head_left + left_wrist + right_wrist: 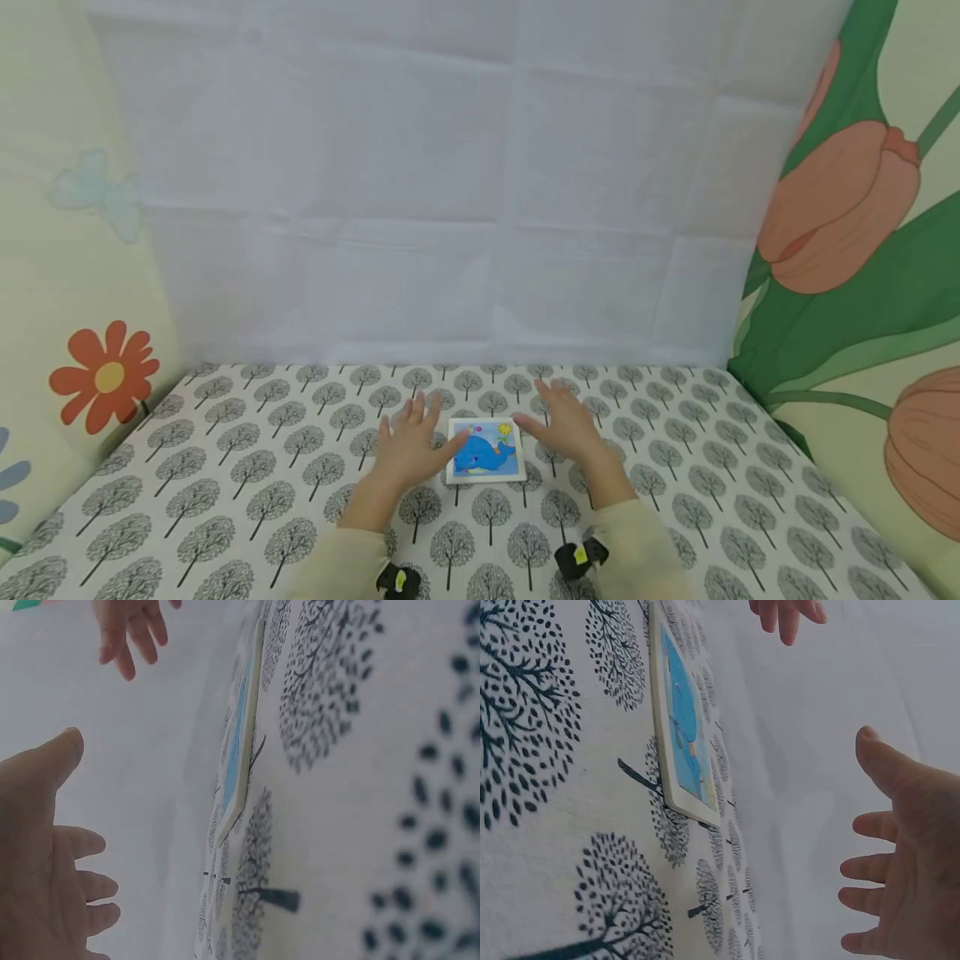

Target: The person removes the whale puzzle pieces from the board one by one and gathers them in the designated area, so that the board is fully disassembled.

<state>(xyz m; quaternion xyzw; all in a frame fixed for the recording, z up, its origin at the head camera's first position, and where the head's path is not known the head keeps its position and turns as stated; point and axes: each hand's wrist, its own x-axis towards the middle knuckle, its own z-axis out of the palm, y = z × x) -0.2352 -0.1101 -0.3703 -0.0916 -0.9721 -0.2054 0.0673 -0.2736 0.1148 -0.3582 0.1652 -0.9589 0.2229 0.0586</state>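
In the head view, a small framed whale picture (pixel 486 451) lies flat on the tree-print cloth (pixel 240 500), just below the centre of the frame. Its pale rim surrounds a blue whale, with a yellow flower at the picture's upper right; whether the panel is one sheet or made of separate pieces is too small to tell.

The left hand (pixel 411 446) is to the left of it and the right hand (pixel 564 421) to its upper right. Both are released, fingers extended and thumbs spread, neither holding anything. The left thumb overlaps the picture's left edge in the head view, yet both wrist views show the hands raised off the cloth, with a gap between them and the panel.

The step in hand looks like a poised, empty-handed one, the hands flanking the panel without contact. As a judgement, any grip on it would call for lowering both hands and bringing the fingers in to the left and right edges of the rim. Because the panel is thin and lies flush with the cloth, fingertips would probably need to work under the rim or press evenly from the two sides.
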